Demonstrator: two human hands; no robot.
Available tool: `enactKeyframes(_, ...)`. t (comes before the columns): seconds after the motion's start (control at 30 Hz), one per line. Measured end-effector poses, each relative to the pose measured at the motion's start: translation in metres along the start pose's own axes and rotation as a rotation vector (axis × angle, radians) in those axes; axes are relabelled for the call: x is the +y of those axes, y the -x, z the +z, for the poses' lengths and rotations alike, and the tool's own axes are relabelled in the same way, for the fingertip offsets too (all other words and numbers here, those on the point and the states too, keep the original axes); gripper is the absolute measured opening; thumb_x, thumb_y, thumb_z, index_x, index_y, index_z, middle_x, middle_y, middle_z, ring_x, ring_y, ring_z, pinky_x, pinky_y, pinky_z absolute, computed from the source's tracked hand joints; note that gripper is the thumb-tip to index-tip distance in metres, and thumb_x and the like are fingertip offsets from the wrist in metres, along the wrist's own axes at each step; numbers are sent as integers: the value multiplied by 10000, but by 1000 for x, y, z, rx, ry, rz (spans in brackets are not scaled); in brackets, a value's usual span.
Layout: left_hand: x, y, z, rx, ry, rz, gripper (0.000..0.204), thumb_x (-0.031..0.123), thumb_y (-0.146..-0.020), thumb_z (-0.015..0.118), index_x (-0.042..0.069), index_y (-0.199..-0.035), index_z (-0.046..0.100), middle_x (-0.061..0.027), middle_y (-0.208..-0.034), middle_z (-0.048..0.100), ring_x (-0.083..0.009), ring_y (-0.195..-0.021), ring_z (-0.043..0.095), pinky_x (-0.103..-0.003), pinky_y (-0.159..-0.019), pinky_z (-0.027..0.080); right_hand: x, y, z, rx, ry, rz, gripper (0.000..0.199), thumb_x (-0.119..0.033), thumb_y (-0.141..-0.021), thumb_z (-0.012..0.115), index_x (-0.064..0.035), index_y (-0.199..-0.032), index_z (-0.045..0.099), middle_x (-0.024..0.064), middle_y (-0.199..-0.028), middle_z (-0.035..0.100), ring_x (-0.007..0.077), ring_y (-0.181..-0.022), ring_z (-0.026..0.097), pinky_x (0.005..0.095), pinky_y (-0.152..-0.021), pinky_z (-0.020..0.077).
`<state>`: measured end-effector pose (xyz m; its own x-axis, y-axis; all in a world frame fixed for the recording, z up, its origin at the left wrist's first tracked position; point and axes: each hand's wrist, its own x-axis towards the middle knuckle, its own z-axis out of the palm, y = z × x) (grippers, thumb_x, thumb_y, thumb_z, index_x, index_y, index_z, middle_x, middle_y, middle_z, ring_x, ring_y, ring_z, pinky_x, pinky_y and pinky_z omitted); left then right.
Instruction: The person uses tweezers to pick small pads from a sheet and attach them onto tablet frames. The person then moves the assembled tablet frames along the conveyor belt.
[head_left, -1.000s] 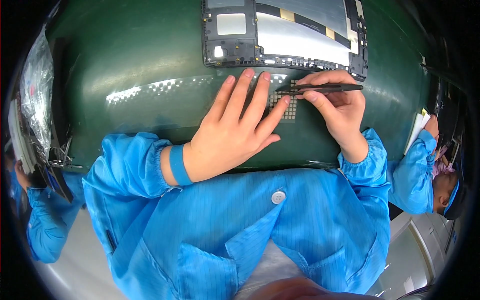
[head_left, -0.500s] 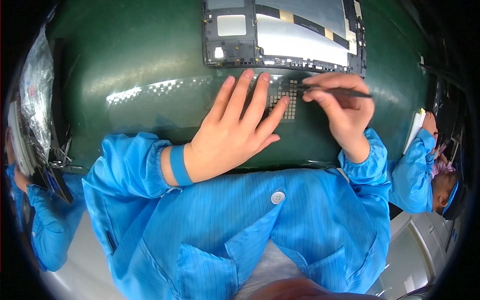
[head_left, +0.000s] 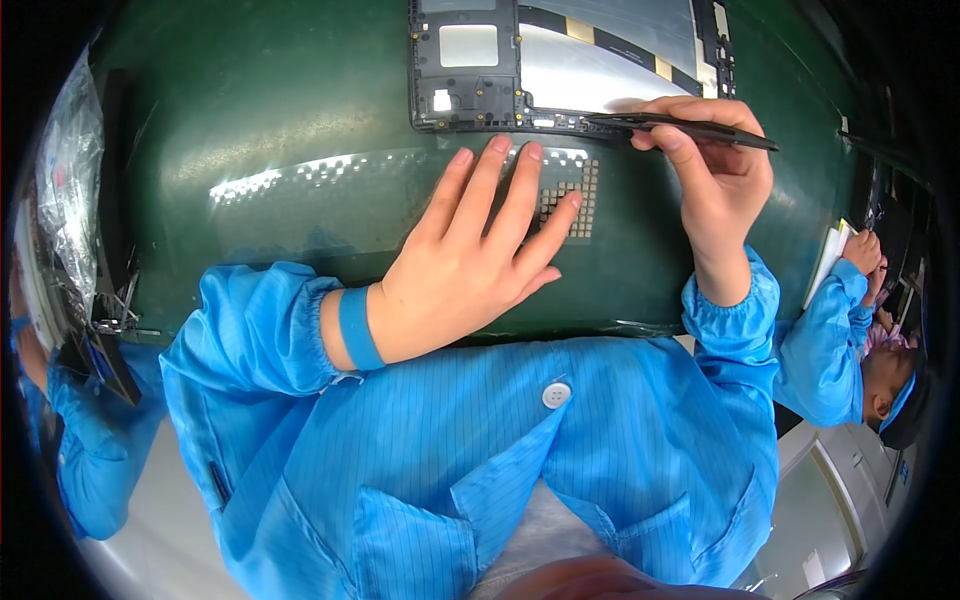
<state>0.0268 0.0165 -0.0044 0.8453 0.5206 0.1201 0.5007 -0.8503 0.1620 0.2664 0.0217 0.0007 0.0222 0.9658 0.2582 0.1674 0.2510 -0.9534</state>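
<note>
Our left hand (head_left: 470, 245) spread, gripping nothing, partly over grid of small squares (head_left: 587, 205), centre | right hand (head_left: 715, 170) pinches tweezers (head_left: 700, 127) at lower edge of black-framed panel (head_left: 575, 80), top centre | we judge: placing; next needs steadiness

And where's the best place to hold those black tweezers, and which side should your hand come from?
Probably pinch the tweezers around the middle, coming from the right, as the right hand does. They're long and thin, with the tips pointing left at the near edge of the panel, so a pinch there should keep fingers clear of the tips.
</note>
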Motion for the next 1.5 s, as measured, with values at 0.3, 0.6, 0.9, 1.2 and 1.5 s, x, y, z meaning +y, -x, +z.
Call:
enactKeyframes(0.3, 1, 0, -1, 7, -1, 6, 692, 458, -733, 698, 227, -1356, 504, -206, -1409, 409, -407, -1283, 406, -490, -1062, 355, -3, 11, -1, 0, 27, -71, 190, 65, -853, 632, 57, -1028, 558, 183, -1032, 650, 231, -937, 659, 305, -828, 555)
enactKeyframes(0.6, 3, -3, -2, -16, -46, 27, 685, 461, -755, 679, 238, -1373, 486, -158, -1422, 415, -418, -1249, 434, -492, -1033, 388, -6, 43, 7, -17, -178, 291, 215, 48, -842, 653, 47, -1034, 556, 165, -1029, 645, 200, -935, 658, 291, -832, 549)
enactKeyframes(0.9, 4, -4, -4, -20, -46, 30, 679, 453, -761, 681, 227, -1371, 487, -162, -1414, 419, -424, -1242, 437, -492, -1021, 401, -6, 41, 9, -20, -85, 272, 199, 19, -835, 675, 39, -1018, 597, 125, -974, 669, 180, -886, 672, 276, -794, 555)
enactKeyframes(1.2, 5, -9, -8, -39, -56, 45, 659, 441, -758, 679, 229, -1357, 504, -166, -1410, 419, -421, -1250, 428, -492, -1017, 407, -5, 42, 1, 2, 61, 49, 146, 3, -821, 694, 28, -952, 635, 129, -930, 690, 191, -825, 681, 270, -744, 552)
enactKeyframes(1.5, 6, -11, -10, -56, -98, 58, 641, 470, -800, 644, 237, -1376, 484, -158, -1391, 440, -425, -1239, 440, -496, -1027, 394, 16, 21, -87, 72, 63, -27, 136, 16, -885, 607, 24, -1017, 580, 203, -991, 668, 183, -784, 672, 280, -740, 562)
